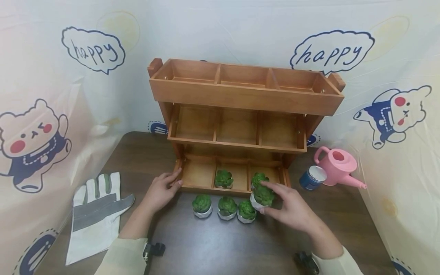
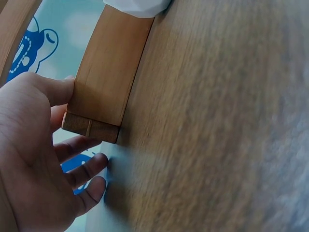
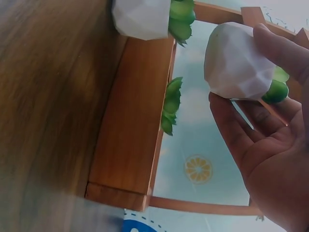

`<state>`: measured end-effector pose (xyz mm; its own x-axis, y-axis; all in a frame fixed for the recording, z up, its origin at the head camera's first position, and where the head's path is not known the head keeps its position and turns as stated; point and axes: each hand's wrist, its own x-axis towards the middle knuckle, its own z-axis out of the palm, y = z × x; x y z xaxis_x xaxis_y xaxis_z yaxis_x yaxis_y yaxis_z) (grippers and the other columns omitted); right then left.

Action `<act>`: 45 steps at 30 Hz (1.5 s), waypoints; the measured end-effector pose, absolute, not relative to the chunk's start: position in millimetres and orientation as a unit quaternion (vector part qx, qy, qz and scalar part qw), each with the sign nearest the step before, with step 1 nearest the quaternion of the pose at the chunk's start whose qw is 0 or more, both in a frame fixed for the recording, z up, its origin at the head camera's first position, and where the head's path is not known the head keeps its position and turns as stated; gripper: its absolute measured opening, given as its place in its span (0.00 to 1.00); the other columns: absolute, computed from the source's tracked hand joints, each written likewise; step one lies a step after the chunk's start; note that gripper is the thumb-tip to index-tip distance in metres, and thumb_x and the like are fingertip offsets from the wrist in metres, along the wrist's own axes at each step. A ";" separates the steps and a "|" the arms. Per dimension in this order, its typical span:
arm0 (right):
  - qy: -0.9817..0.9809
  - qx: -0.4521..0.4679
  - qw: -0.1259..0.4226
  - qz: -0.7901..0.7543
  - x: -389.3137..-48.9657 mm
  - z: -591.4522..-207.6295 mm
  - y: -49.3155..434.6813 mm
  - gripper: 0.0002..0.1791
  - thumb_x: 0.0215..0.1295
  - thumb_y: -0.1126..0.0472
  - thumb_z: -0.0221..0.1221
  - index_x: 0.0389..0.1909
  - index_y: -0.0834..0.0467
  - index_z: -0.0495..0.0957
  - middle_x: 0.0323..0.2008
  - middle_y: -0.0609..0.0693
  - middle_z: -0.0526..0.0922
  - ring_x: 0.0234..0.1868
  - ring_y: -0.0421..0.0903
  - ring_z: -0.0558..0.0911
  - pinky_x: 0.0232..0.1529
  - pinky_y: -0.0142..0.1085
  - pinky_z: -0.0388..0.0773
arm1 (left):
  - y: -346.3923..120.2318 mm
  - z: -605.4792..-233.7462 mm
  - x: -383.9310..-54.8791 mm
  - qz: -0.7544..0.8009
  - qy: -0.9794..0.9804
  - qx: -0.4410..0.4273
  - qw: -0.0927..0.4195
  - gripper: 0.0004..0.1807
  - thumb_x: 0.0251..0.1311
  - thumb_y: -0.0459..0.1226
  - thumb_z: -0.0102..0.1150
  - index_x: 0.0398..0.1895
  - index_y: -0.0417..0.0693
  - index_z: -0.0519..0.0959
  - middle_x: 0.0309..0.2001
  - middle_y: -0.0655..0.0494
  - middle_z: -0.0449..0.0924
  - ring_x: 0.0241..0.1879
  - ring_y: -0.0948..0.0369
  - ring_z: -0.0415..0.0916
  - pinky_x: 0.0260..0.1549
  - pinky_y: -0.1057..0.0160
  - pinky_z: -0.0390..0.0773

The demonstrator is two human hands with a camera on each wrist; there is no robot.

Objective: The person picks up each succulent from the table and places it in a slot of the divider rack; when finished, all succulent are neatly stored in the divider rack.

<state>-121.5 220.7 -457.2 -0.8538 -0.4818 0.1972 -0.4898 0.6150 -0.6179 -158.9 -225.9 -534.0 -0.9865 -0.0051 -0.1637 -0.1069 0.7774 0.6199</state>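
Note:
In the head view, my right hand [image 1: 293, 206] grips a potted succulent [image 1: 264, 196] above the front of the bottom tier, near its right end. The right wrist view shows its white faceted pot [image 3: 236, 63] between thumb and fingers. My left hand [image 1: 161, 193] holds the left end of the three-tier wooden planter stand [image 1: 245, 93] at its bottom tier [image 2: 108, 67], thumb on the upper edge. One succulent [image 1: 224, 178] sits in that tier's middle compartment. Another succulent [image 1: 259, 178] is in the right compartment, partly hidden by the held one.
Three more potted succulents, including a left one [image 1: 202, 205], stand in a row before the stand. A pink watering can [image 1: 338, 166] and a blue can with a white top [image 1: 313, 178] are at right. A white-and-grey work glove [image 1: 94, 215] lies at left on the dark table [image 1: 220, 248].

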 end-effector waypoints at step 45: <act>-0.882 0.306 -0.036 0.356 -167.6 -444.7 138.8 0.41 0.59 0.47 0.76 0.73 0.43 0.72 0.63 0.44 0.80 0.52 0.43 0.83 0.53 0.48 0.82 | -226.6 -535.2 -159.3 0.331 0.940 -0.030 0.071 0.33 0.73 0.59 0.55 0.79 0.70 0.64 0.71 0.44 0.68 0.69 0.41 0.62 0.61 0.29 0.69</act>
<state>-167.6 138.8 -444.7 -0.8096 -0.5662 0.1549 -0.5153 0.5591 -0.6495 -159.3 -226.6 -535.2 -0.9882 -0.0092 -0.1529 -0.1031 0.7784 0.6192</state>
